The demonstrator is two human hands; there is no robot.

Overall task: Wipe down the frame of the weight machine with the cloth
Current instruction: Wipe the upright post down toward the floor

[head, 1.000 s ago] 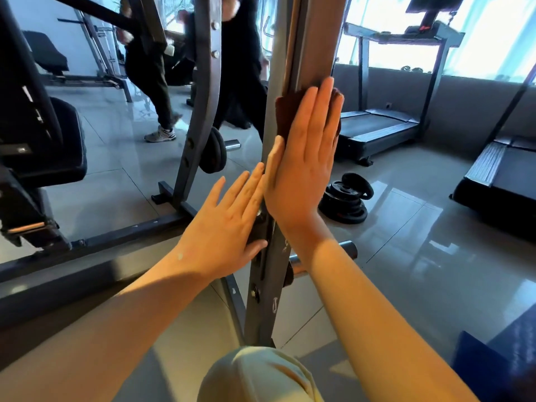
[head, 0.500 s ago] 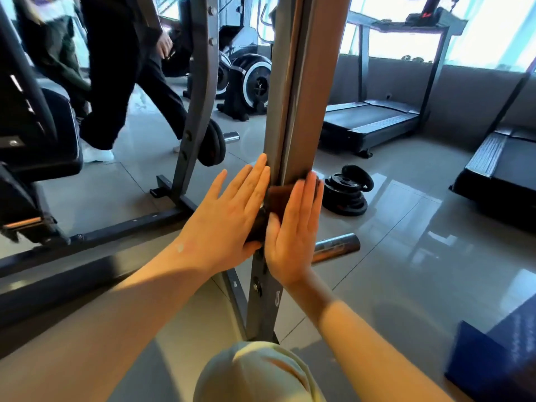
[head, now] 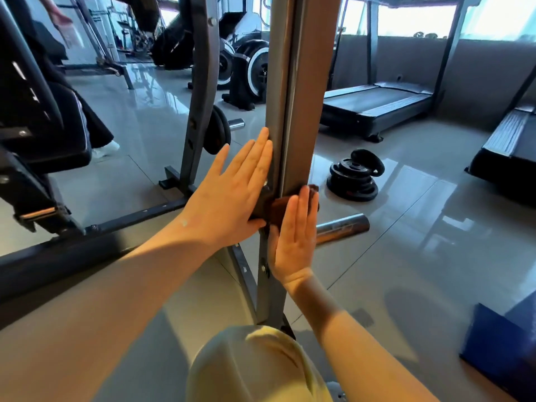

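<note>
The right hand point(head: 294, 242), fingers straight, presses the brown cloth point(head: 280, 208) flat on the upright post point(head: 301, 111) of the frame. The left hand point(head: 232, 195), open flat, rests on the post's left face.

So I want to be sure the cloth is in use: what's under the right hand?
A brown cloth, pressed against the frame's post by the right hand. Only its edges show past the fingers; the rest is covered.
</note>
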